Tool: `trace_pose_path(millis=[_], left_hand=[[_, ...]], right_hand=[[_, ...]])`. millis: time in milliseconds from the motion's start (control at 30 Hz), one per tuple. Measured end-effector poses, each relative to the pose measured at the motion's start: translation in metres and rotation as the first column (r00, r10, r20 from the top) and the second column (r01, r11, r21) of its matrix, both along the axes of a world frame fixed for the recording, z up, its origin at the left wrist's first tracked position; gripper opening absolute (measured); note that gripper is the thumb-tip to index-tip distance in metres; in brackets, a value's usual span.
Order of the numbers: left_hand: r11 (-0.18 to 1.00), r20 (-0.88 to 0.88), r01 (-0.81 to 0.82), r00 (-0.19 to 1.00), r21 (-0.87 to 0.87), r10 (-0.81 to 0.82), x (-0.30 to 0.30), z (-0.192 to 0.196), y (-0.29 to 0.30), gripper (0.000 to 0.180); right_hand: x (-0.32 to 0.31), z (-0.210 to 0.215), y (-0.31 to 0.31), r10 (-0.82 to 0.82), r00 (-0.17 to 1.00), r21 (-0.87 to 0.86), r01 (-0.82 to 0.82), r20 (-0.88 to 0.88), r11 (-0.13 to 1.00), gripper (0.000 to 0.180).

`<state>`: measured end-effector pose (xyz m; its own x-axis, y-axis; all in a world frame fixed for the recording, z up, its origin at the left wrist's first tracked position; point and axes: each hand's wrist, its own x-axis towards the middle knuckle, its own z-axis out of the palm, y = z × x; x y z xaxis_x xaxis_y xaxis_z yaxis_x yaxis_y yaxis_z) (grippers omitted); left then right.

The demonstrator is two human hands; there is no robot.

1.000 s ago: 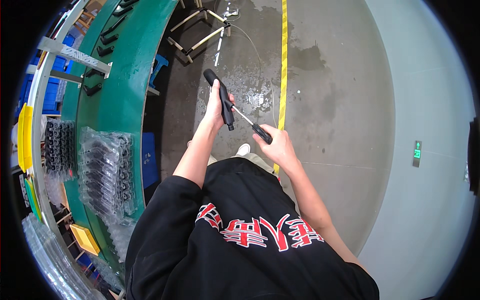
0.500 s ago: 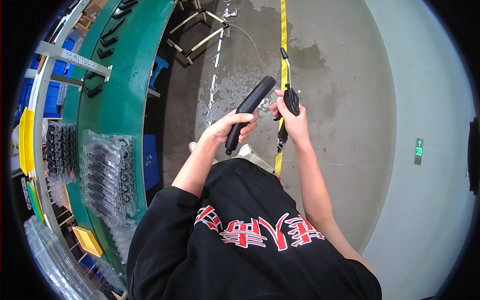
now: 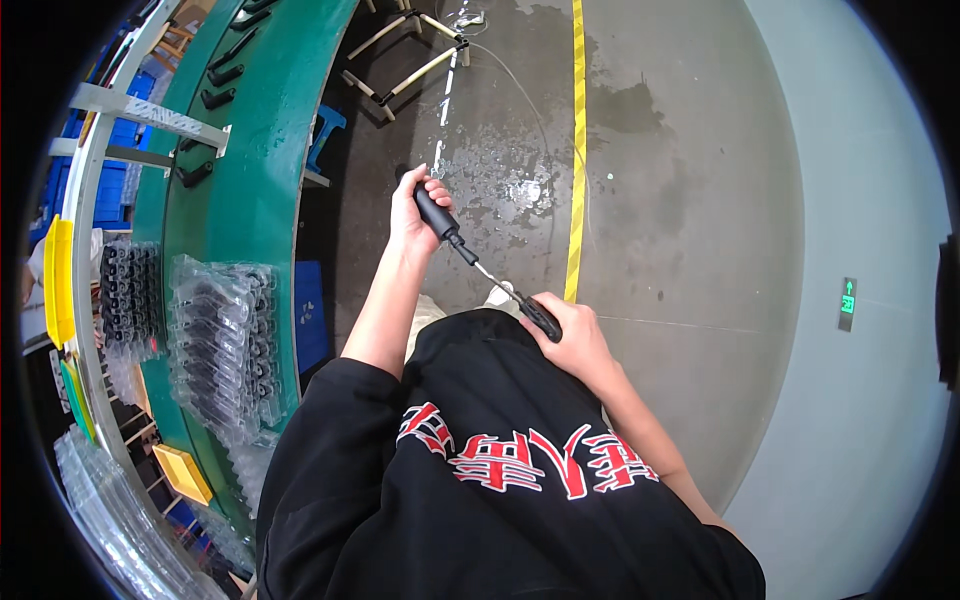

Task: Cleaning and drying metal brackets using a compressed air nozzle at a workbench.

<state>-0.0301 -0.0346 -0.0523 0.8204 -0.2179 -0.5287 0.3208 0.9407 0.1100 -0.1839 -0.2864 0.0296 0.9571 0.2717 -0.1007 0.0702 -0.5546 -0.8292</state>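
My left hand (image 3: 408,215) is wrapped round a black tubular part (image 3: 436,215) with a narrower stepped end. It is held out over the floor, tilted down toward my right hand. In front of my shirt, my right hand (image 3: 575,338) grips a black air blow gun (image 3: 541,318) with a thin metal nozzle tube. Its dark nozzle tip (image 3: 465,252) meets the narrow end of the black part; whether it sits inside or only against it, I cannot tell. My right palm and fingers hide much of the gun's body.
On the left, a green bench (image 3: 250,180) carries several black angled parts (image 3: 222,75) and a stack of plastic-wrapped parts (image 3: 225,345). A pale tube frame (image 3: 420,65) stands ahead. A thin hose (image 3: 530,95) crosses the wet floor near a yellow line (image 3: 578,150).
My left hand has moved left and forward, swinging the black part's narrow end toward the right. My right hand came back and lower, turning the blow gun so its nozzle meets that end.
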Motion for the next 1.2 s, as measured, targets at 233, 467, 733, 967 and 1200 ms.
trace_pose_path(millis=[233,467,733,967,1200], left_hand=[[1.000,-0.005,-0.017,1.000,-0.001,0.017,0.003,0.011,-0.007,0.014],[0.995,-0.016,-0.022,1.000,0.101,0.024,0.005,0.023,-0.006,0.013],[0.895,0.380,0.418,0.811,0.156,-0.444,-0.021,0.047,-0.019,0.013],[0.563,0.594,0.824,0.486,-0.067,-0.641,-0.064,0.099,-0.062,0.031],[0.514,0.655,0.716,0.675,-0.472,-0.339,-0.096,0.109,-0.093,0.026]], right_hand=[[0.004,0.001,-0.003,0.000,1.000,-0.007,0.000,-0.017,1.000,0.018],[0.006,-0.003,-0.001,0.049,0.994,-0.031,-0.052,-0.101,0.998,0.018],[0.054,0.025,-0.034,-0.189,0.964,0.416,0.252,-0.188,0.873,0.020],[0.126,0.018,-0.032,-0.015,0.969,0.893,0.234,-0.248,0.385,0.049],[0.127,0.021,-0.005,0.192,0.981,0.992,0.040,-0.017,-0.117,0.050]])
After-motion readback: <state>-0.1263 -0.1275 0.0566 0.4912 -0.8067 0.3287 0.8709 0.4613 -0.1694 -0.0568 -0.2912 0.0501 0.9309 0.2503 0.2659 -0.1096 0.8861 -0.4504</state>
